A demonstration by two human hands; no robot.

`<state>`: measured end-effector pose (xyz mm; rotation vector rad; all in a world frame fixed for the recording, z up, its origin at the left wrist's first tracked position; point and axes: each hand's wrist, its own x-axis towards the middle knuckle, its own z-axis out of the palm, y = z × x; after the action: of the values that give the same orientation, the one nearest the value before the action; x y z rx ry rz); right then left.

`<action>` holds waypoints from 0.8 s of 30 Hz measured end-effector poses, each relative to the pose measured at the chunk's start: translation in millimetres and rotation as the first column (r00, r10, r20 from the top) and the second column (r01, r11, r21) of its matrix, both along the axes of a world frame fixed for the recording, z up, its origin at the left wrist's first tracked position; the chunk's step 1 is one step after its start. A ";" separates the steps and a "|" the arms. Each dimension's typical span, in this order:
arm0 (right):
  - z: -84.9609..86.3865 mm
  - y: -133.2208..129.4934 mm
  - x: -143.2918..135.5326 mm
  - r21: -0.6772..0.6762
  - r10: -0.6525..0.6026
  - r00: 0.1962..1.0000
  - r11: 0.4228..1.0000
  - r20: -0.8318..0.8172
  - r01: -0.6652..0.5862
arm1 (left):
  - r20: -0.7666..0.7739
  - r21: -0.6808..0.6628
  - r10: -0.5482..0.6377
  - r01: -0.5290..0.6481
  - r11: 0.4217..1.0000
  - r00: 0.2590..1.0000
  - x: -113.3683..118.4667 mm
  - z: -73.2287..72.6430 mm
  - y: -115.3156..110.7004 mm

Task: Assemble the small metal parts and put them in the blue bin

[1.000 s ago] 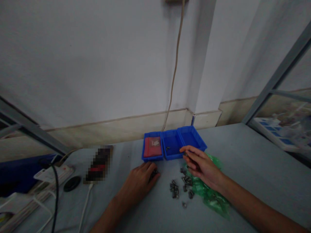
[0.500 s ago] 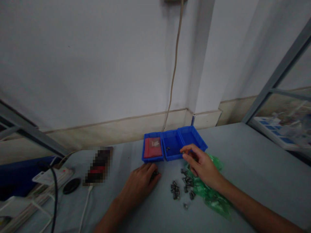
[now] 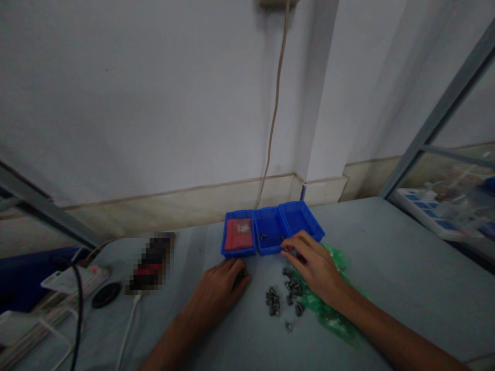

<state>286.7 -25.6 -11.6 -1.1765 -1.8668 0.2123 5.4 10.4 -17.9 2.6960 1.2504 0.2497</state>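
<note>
So, taking the loose screws (image 3: 273,302) as the middle of the clock, three blue trays sit side by side around 12 on the grey worktop (image 3: 386,257). Left tray (image 3: 238,254), about 11: a red packet (image 3: 234,240) lying flat, with a little clear bag (image 3: 243,228) of pale bits on top. Middle tray (image 3: 269,251): a small dark screw (image 3: 263,236) over at its 9 o'clock side, plus another little dark bit (image 3: 283,238) near the fingers. Right tray (image 3: 299,217), just past 12, shows its bare blue floor.

The right hand (image 3: 316,264) is at 1 o'clock, by the middle tray's near edge, pinching a small metal piece (image 3: 286,249), too blurry to name. The left hand (image 3: 218,286), roughly 10, is curled round some dark metal bits (image 3: 240,278), resting on the worktop.

Screws lie in two loose clusters, with one stray (image 3: 289,326) at 6. Crumpled green plastic bag (image 3: 336,319) at 4, partly under the right forearm. White tray (image 3: 436,219) with blue compartments way off at 2.
</note>
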 end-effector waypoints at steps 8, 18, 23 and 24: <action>0.8 3.4 -2.8 -0.349 -0.058 0.888 0.930 -0.456 -0.118 | 0.051 0.029 -0.027 0.026 0.999 0.998 -2.0 -5.8 0.7; 9.0 7.0 -0.7 -0.411 -0.182 0.435 0.749 -0.882 -0.520 | 0.068 0.025 -0.049 0.048 0.999 0.996 -1.4 -0.3 -1.9; 9.0 6.9 -2.9 -0.449 -0.168 0.558 0.792 -0.813 -0.415 | 0.077 0.029 -0.065 0.063 0.998 0.995 0.5 0.5 -3.4; 8.2 6.8 -3.4 -0.453 -0.148 0.632 0.818 -0.761 -0.354 | 0.080 0.030 -0.064 0.062 0.998 0.995 1.0 0.7 -3.3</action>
<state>283.3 -18.8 -3.4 -1.0752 -1.0801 1.2389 6.4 7.1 -17.3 2.7138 1.1464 0.3667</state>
